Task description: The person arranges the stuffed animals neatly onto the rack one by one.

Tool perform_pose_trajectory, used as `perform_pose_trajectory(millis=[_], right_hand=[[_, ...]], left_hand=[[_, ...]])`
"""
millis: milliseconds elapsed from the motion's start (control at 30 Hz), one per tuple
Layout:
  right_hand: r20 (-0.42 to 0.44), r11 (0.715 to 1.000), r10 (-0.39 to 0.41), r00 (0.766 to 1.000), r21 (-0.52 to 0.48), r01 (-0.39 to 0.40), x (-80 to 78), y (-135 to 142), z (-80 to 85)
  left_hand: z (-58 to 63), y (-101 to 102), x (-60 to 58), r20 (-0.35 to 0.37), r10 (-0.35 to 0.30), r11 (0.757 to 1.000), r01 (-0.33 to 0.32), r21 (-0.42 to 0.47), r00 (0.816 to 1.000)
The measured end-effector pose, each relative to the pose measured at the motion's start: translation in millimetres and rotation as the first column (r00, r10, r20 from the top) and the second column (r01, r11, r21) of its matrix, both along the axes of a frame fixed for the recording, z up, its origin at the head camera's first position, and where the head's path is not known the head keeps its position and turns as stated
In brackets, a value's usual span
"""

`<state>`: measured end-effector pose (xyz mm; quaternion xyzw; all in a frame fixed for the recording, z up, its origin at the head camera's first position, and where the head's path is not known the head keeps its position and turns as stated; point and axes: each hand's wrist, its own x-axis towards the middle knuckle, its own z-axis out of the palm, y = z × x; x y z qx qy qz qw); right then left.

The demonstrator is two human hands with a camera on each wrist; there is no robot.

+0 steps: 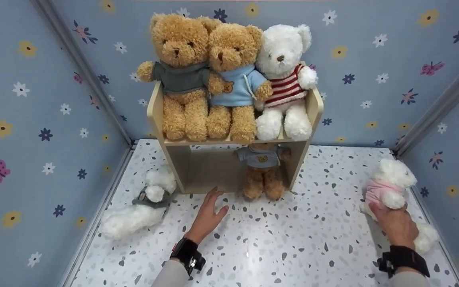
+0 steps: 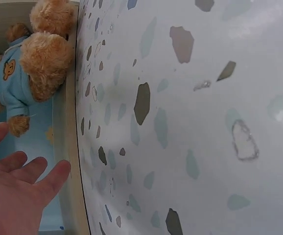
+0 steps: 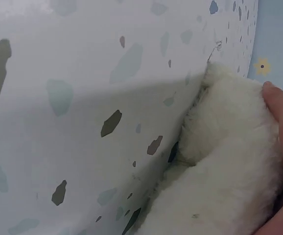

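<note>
On the right side of the speckled surface, a white teddy bear in a pink top lies on its side. My right hand grips it round the middle. White fur fills much of the right wrist view, with the thumb against it. My left hand hovers before the lower shelf, fingers spread and holding nothing. Behind it, a brown teddy bear in a blue hoodie sits in that shelf's right half, its head partly hidden by the upper board. The left wrist view shows the same brown bear beyond the fingers.
The small wooden shelf stands against the back wall. Along its top sit a brown bear in grey, a brown bear in light blue and a white bear in red stripes. Another white bear lies at the left.
</note>
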<state>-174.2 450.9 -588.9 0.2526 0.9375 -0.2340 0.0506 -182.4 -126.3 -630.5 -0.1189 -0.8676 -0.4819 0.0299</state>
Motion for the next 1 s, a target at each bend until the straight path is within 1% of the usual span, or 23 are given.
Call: perform_pose_trajectory(millis=[100,200,300,400,500,633,767,900,1000], right_hand=[[-0.087,1.000,0.021,0.996,0.017,-0.020,5.2,0.2,-3.5],[-0.179,0.999,0.032,0.983,0.026,-0.028,11.1,-1.3,-6.6],[-0.243,1.000,0.016,0.970,0.018,-0.012,15.5,-5.4,-9.0],[-0.296,1.000,-0.022,0.955,-0.012,0.020,17.8,-13.2,-10.6],[-0.359,0.997,-0.073,0.930,-0.058,0.056,19.0,-24.3,-10.4],[-0.425,0.989,-0.129,0.896,-0.124,0.084,21.2,-41.5,-7.0],[-0.473,0.979,-0.168,0.865,-0.182,0.091,22.5,-59.8,-3.1],[-0.541,0.974,-0.178,0.822,-0.218,0.067,22.7,-79.7,-0.8],[-0.594,0.970,-0.165,0.788,-0.244,0.019,22.9,-93.4,-0.7]], left_hand=[[-0.6,0.1,0.1,-0.009,-0.002,1.000,0.002,-0.001,1.000],[-1.7,0.3,-0.3,-0.023,-0.006,1.000,0.006,-0.007,1.000],[-1.3,0.7,-0.2,-0.011,-0.009,1.000,0.009,-0.006,1.000],[-0.1,1.7,0.0,0.012,-0.008,1.000,0.008,0.003,1.000],[1.1,4.0,0.0,0.006,-0.008,1.000,0.008,0.013,1.000],[3.9,8.4,0.6,0.007,-0.014,1.000,0.014,0.023,1.000],[8.0,13.7,1.3,0.007,-0.019,1.000,0.019,0.015,1.000],[13.1,19.4,0.9,0.026,-0.036,0.999,0.035,0.029,0.999],[16.7,24.1,0.6,0.047,-0.055,0.997,0.053,0.049,0.997]])
